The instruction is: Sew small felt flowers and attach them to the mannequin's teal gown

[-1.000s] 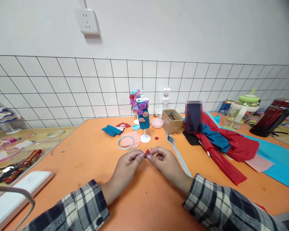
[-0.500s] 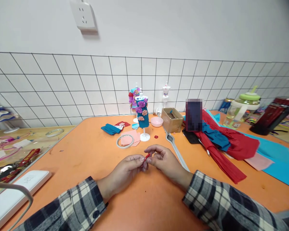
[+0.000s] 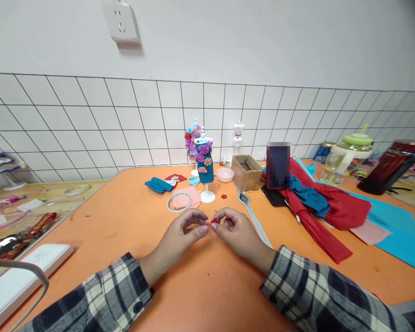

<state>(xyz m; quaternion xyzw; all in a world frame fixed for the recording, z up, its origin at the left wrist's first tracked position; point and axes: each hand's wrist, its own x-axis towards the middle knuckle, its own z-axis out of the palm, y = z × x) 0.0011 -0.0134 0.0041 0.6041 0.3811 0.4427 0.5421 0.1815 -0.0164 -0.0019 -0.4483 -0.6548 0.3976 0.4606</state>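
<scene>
A small red piece (image 3: 213, 221) shows between my two hands above the orange table (image 3: 207, 286). My right hand (image 3: 237, 230) pinches it between thumb and fingers. My left hand (image 3: 185, 230) has its thumb and fingertips closed at the left end of the red piece. Just beyond my hands stands a small white dress form in a blue dress (image 3: 204, 171) with purple and pink flowers. A roll of tape (image 3: 179, 203) lies on pink sheets (image 3: 194, 197) to its left. A tiny red piece (image 3: 224, 196) rests right of the form's base.
Behind are a pink bowl (image 3: 224, 174), a cardboard box (image 3: 251, 177), and another decorated form (image 3: 190, 143). Red cloth (image 3: 346, 207), a bottle (image 3: 347, 159) and a dark red flask (image 3: 390, 166) are at right. A white power bank (image 3: 31, 276) lies at left.
My left hand's fingers have lifted and spread from the thumb more, rising beside the red piece. My right hand has stayed nearly in place, its grip slightly shifted.
</scene>
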